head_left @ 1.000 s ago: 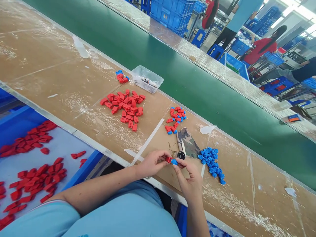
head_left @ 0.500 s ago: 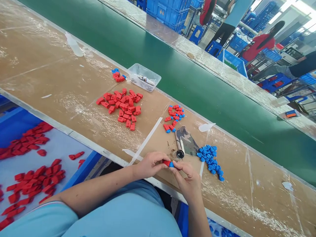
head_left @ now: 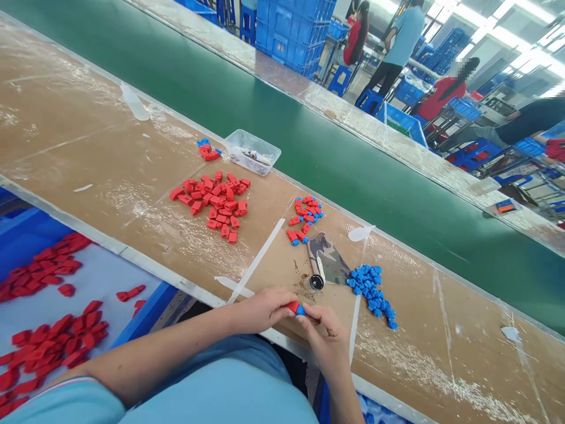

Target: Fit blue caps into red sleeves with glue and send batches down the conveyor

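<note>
My left hand (head_left: 270, 308) pinches a small red plastic piece (head_left: 292, 306) just above the table's near edge. A small blue piece (head_left: 301, 310) meets its right end, held in the fingertips of my right hand (head_left: 325, 334). Beyond my hands stands a small round pot with a dark top (head_left: 316, 282), beside a camouflage cloth (head_left: 332, 259). Loose blue pieces (head_left: 371, 291) lie in a heap to the right. Past the cloth is a cluster of joined red-and-blue pieces (head_left: 306, 213). A larger pile of red pieces (head_left: 216, 200) spreads to the left.
A clear plastic tray (head_left: 269, 168) holding small items sits by the green conveyor belt (head_left: 344, 153). At lower left, a blue crate (head_left: 145, 321) contains many red pieces. White tape strips (head_left: 260, 256) cross the table (head_left: 110, 159). Several people are across the belt.
The view has tilted up slightly, so the table scene sits lower. Both hands still hold the red and blue pieces end to end, with little change in grip.
</note>
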`<state>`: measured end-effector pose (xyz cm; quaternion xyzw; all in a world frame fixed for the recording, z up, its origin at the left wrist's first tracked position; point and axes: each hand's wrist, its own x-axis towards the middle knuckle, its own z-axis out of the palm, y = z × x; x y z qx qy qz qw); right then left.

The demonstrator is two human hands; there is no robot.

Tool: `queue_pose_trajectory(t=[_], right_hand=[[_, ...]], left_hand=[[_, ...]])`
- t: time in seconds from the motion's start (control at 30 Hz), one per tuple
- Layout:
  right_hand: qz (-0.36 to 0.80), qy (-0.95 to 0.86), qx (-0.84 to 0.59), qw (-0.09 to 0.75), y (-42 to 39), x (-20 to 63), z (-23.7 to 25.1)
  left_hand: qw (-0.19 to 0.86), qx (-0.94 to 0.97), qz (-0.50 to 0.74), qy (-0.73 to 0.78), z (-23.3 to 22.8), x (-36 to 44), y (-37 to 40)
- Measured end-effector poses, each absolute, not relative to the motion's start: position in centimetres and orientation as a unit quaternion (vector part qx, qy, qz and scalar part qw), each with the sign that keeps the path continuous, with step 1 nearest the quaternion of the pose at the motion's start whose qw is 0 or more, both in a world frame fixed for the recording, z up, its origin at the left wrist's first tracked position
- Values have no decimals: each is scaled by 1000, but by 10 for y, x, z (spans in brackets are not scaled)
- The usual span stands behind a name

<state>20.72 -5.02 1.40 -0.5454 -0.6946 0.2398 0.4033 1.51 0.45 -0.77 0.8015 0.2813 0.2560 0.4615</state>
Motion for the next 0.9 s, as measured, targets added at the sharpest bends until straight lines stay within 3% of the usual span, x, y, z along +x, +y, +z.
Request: queue_pose_trajectory(t=[0.1, 0.3, 0.67, 0.9], right_hand=[[215, -722, -532, 387, -57, 204, 19], [232, -763, -475, 372, -69, 185, 24], [287, -765, -442, 372, -69, 183, -4], [247, -652, -484, 529, -61, 210, 14]], left_hand=[[440, 838, 224, 234, -2, 16, -3], [502, 813, 277, 100, 16, 33, -17], [494, 825, 262, 85, -3, 39, -24], [393, 857, 212, 256, 12, 21, 23]])
